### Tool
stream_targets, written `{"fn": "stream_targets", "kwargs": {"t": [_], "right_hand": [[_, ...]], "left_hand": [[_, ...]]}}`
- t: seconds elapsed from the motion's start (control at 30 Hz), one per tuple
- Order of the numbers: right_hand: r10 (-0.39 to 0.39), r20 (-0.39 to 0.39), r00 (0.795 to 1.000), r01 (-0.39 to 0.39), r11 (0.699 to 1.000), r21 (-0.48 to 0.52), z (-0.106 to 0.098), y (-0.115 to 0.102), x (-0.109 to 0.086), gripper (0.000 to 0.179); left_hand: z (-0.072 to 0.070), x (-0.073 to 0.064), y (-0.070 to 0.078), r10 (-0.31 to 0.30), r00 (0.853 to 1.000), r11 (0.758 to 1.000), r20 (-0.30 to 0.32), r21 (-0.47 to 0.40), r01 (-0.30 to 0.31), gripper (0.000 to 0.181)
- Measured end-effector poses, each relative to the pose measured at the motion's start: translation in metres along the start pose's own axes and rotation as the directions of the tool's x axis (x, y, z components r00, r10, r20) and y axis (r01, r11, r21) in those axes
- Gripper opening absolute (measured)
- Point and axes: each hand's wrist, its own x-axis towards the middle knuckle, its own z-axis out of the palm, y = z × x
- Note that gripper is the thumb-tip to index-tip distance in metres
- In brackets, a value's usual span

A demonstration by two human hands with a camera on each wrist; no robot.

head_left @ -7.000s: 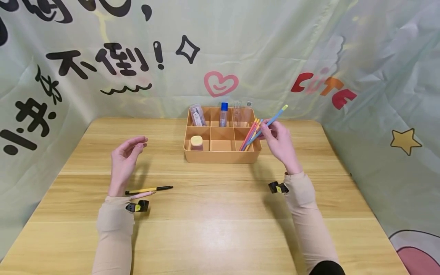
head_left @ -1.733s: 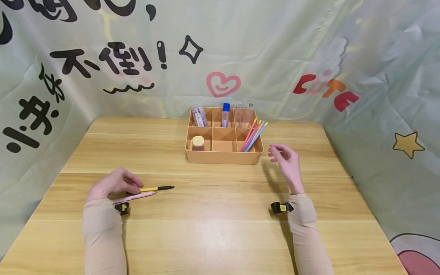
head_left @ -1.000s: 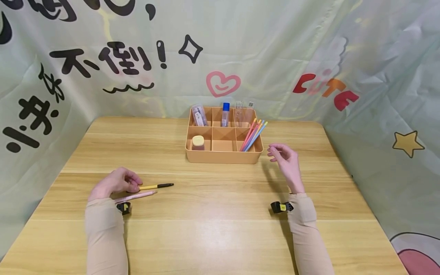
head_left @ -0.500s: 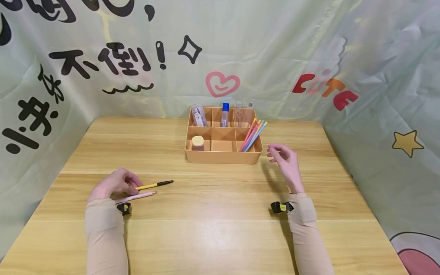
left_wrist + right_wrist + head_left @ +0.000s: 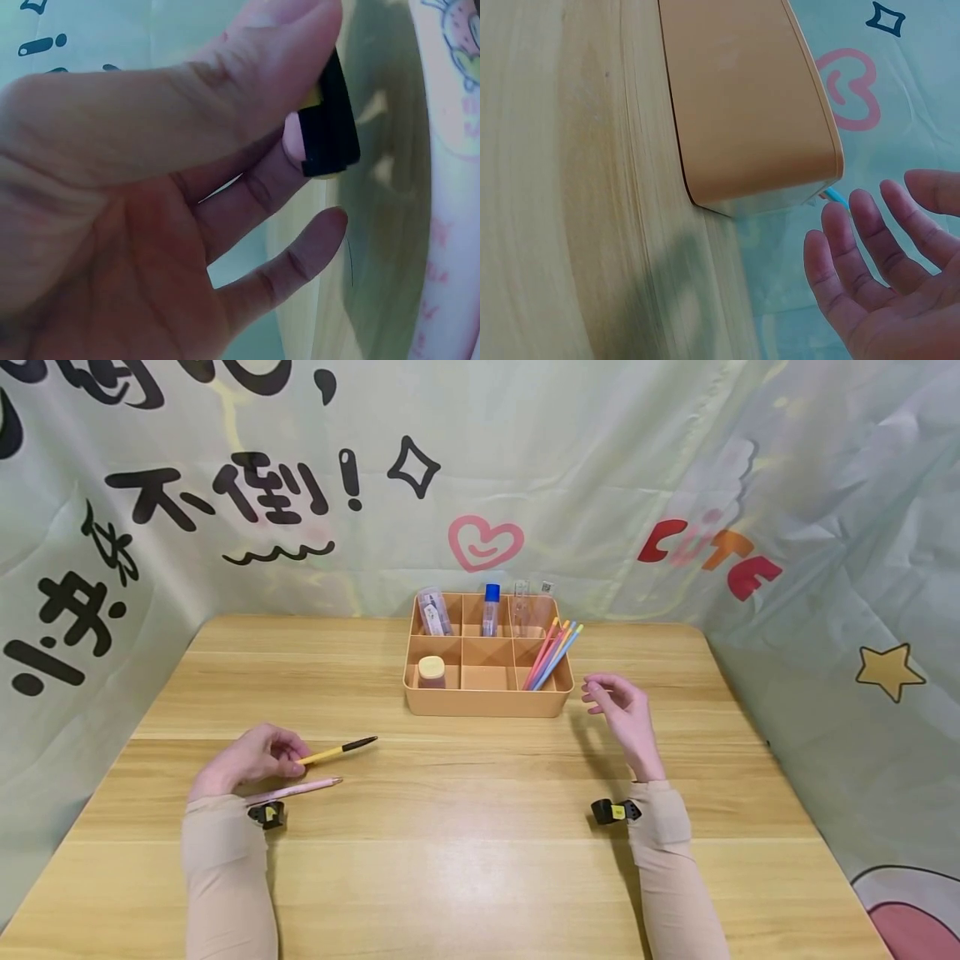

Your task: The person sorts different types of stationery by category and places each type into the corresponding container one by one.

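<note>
In the head view my left hand (image 5: 255, 758) pinches the rear of a yellow pen (image 5: 322, 755) with a black cap, its capped end angled up and away. The left wrist view shows thumb and fingers on the pen's black end (image 5: 330, 124). Below that hand a pink printed pen (image 5: 300, 789) lies on the table, its rear end hidden by the wrist. My right hand (image 5: 622, 714) holds nothing, fingers loosely bent, just right of an orange organizer box (image 5: 480, 703). In the right wrist view its fingers (image 5: 889, 247) spread beside the box's corner.
Several colored sticks (image 5: 551, 657) lean in the box's front right compartment. A jar with a cream lid (image 5: 431, 670) sits front left. At the back stand a blue-capped tube (image 5: 490, 610) and clear packages. A printed cloth (image 5: 570, 468) hangs behind the wooden table (image 5: 480, 827).
Earlier the right hand put a blue stick among the others and drew back. The left hand went down to the yellow pen, took hold of it and tilted its capped end upward.
</note>
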Motion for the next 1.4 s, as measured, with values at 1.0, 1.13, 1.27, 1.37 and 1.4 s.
{"fn": "stream_targets", "kwargs": {"t": [1.0, 1.13, 1.27, 1.37, 1.4], "right_hand": [[-0.016, 0.009, 1.0, 0.017, 0.999, -0.041, -0.004, 0.003, 0.0, 0.032], [-0.013, 0.016, 1.0, 0.014, 0.999, -0.047, -0.004, 0.003, 0.0, 0.037], [-0.005, 0.021, 1.0, 0.006, 0.999, -0.037, -0.004, 0.002, 0.0, 0.036], [0.0, 0.019, 1.0, 0.001, 1.0, -0.028, -0.004, 0.001, 0.001, 0.033], [0.002, 0.019, 1.0, -0.001, 1.0, -0.025, -0.004, 0.001, 0.001, 0.033]], "left_hand": [[-0.001, 0.0, 0.023, 0.123, 0.878, 0.991, -0.463, 0.096, -0.089, 0.025], [0.001, 0.002, 0.031, 0.13, 0.814, 0.991, -0.566, 0.096, -0.092, 0.028], [0.004, 0.004, 0.04, 0.137, 0.753, 0.991, -0.643, 0.092, -0.102, 0.027], [0.006, 0.007, 0.048, 0.146, 0.716, 0.989, -0.683, 0.078, -0.128, 0.027], [0.007, 0.007, 0.05, 0.147, 0.707, 0.988, -0.692, 0.074, -0.133, 0.027]]}}
